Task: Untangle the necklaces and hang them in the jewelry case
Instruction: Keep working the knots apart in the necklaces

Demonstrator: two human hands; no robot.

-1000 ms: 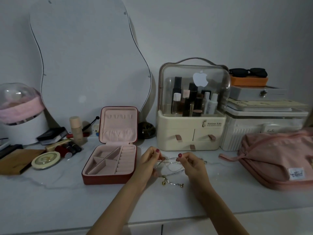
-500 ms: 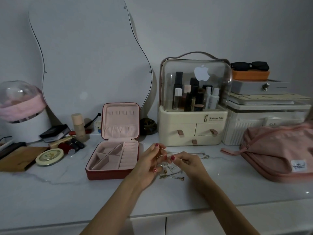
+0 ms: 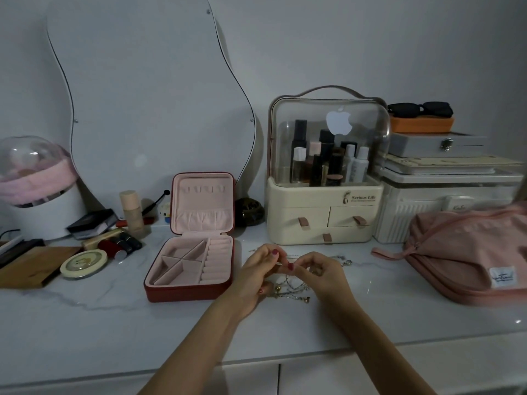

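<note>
We pinch the thin tangled metal necklaces with our left hand and right hand, fingers clamped; the open red jewelry case sits beside them near the front edge of the white marble surface.

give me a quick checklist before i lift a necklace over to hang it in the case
1. Jewelry case open, lid upright: ok.
2. Hook row in the lid bare, nothing hanging on it: ok.
3. Both hands on the chains: left hand and right hand pinch the strands: ok.
4. Necklaces separated: not ok, they lie bunched together between the hands.
5. One chain free end to end: cannot tell, the strands are too fine.
6. Counter between chains and case free of clutter: ok.
</note>
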